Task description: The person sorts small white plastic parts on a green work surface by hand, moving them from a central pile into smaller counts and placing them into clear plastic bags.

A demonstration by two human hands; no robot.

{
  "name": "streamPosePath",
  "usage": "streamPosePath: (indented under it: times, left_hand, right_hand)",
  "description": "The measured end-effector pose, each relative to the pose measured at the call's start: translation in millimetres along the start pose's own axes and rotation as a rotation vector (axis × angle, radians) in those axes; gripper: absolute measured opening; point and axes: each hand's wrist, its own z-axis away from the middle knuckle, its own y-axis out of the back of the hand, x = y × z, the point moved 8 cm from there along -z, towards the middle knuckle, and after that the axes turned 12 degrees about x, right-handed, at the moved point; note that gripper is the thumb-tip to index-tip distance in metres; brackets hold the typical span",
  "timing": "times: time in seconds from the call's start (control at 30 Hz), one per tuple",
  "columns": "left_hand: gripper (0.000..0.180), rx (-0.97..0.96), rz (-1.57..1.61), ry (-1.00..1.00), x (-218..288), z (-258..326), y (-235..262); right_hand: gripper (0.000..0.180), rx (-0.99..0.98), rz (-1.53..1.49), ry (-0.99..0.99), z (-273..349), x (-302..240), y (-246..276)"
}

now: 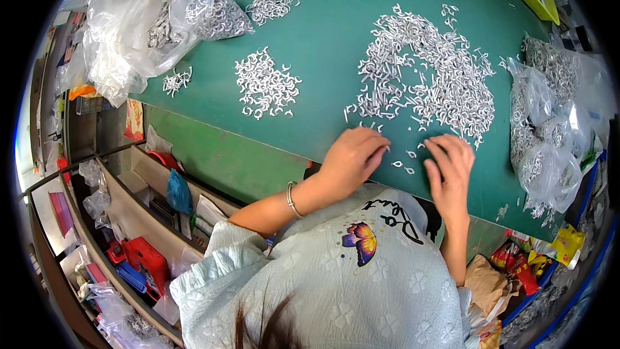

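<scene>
While both hands rest at the near edge of the green table (336, 45), the left hand (352, 158) curls its fingers narrowly over small metal hooks (402, 165); the right hand (449, 168) lies flat, fingers together. A large hook pile (426, 77) spreads just beyond them, a smaller heap (265, 84) lies to the left, and filled plastic bags (542, 136) crowd the right rim. Open green surface remains between the two piles.
</scene>
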Motion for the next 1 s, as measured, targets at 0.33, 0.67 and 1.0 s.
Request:
streamPosePath:
  times: [0.33,0.67,1.0]
  left_hand:
    - [0.031,-0.162,-0.048,-0.010,8.3,10.7,-18.5]
    - [0.034,-0.182,-0.222,-0.157,5.8,7.6,-25.5]
    - [0.022,-0.175,0.357,0.470,-12.2,27.7,10.3]
  right_hand:
    - [0.041,-0.147,0.145,-0.003,28.9,-9.9,-18.6]
    - [0.059,-0.218,0.170,0.066,33.8,-20.1,-32.4]
    - [0.069,-0.267,0.003,0.119,37.3,-35.0,-47.0]
